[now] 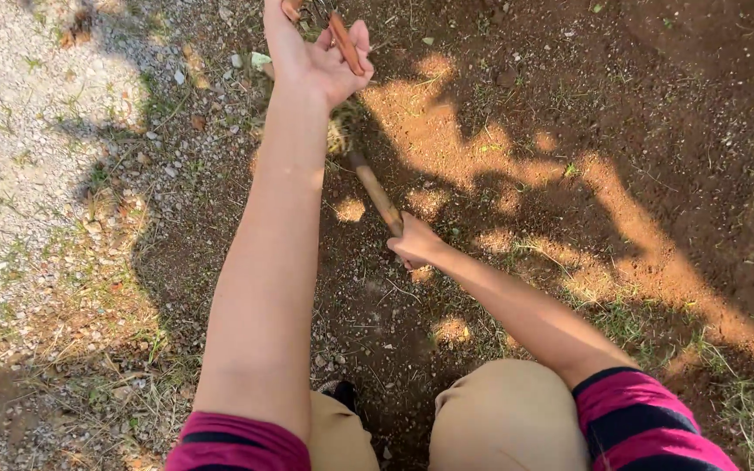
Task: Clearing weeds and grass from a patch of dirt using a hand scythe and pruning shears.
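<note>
The right hand is clenched around a smooth round wooden handle; at 12 o'clock, the left hand grips a thin reddish stick over crumbly brown soil.

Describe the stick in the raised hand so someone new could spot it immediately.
Start at the bare arm reaching up the picture's middle. At its top, the left hand pinches a short reddish-brown stick. Unlike the longer wooden handle gripped by the right hand below, it is held off the ground.
</note>
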